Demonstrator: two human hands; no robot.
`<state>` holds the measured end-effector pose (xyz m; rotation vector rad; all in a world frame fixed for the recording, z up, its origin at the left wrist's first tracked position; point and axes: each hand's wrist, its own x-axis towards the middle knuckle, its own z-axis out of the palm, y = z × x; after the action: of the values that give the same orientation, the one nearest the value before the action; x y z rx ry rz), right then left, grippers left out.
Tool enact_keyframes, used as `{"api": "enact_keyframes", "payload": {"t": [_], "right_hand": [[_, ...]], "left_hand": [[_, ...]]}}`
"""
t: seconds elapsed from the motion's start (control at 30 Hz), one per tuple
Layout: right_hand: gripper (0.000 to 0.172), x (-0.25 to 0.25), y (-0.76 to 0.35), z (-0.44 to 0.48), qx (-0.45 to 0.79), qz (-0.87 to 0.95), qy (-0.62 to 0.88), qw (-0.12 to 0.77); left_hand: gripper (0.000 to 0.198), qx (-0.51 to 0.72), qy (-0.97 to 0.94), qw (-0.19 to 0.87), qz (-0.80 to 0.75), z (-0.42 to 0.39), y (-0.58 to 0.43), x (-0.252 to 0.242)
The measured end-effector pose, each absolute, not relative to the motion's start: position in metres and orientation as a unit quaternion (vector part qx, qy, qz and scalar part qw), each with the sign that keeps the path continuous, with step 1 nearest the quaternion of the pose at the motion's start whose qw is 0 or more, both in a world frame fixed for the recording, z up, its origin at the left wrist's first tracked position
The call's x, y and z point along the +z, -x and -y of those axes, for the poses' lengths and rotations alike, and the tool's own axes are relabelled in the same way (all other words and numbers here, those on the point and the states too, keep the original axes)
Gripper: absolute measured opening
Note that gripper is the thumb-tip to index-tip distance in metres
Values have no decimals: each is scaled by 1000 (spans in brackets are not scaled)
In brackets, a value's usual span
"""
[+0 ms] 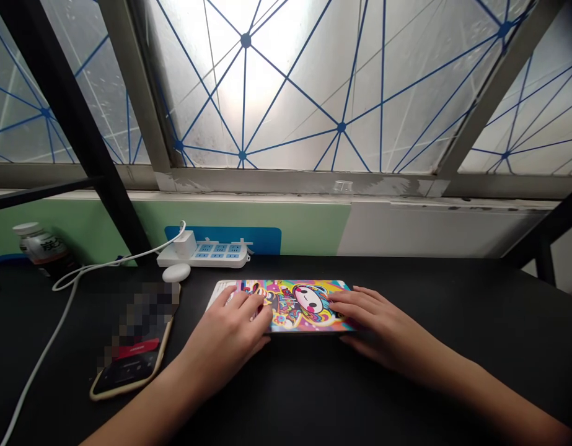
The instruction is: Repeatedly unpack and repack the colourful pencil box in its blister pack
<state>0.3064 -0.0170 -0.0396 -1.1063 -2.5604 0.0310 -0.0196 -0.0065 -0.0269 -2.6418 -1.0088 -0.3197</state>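
Right at the bottom centre of the frame I see both forearms coming in over the black desk [313,396]. Left hand [230,334] lies palm down, centre-left, on the left part of the printed box [297,303]. Its fingers are stretched out, a bit apart, flat on the lid and not clamped on anything. Right hand [374,328] is just right of centre, also palm down, with its fingers long and close together. Their tips rest on the box's right end & the thumb sits along the near edge, so no grip there either.

The box itself is thin w/ a bright cartoon print. It lies flat on the desk mid-frame between the two hands, long side toward me.

Lower left, a phone [132,353] lies face up, well apart from the left hand, w/ part of its screen blurred. A white cable [57,322] runs from the bottom-left corner up past it.

Further back, left of centre, a small white pebble-shaped case [176,272] sits just in front of a power strip [211,253] w/ a white plug [186,243] in it. Far left, a bottle [44,248] stands by the green wall panel [290,226].

Upper half of the frame is a frosted window [313,80] w/ blue crossing lines. A black post [67,124] slants across the upper left.
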Motion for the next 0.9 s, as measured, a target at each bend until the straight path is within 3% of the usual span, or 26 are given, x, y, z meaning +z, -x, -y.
{"api": "enact_keyframes", "payload": {"t": [0.1, 0.3, 0.43, 0.63, 0.9], "right_hand": [[48, -45, -304, 15, -4, 902, 402, 160], [60, -50, -292, 21, -44, 908, 397, 124], [68, -48, -281, 23, -83, 916, 378, 106], [70, -49, -245, 26, -118, 918, 367, 89], [91, -41, -174, 15, -61, 926, 368, 53]], "left_hand": [[29, -111, 921, 112, 356, 9, 14, -27], [74, -143, 890, 68, 427, 5, 20, -35], [92, -104, 867, 10, 487, -2, 28, -39], [95, -93, 857, -21, 507, -3, 31, -37], [92, -85, 854, -26, 513, -3, 31, -42]]}}
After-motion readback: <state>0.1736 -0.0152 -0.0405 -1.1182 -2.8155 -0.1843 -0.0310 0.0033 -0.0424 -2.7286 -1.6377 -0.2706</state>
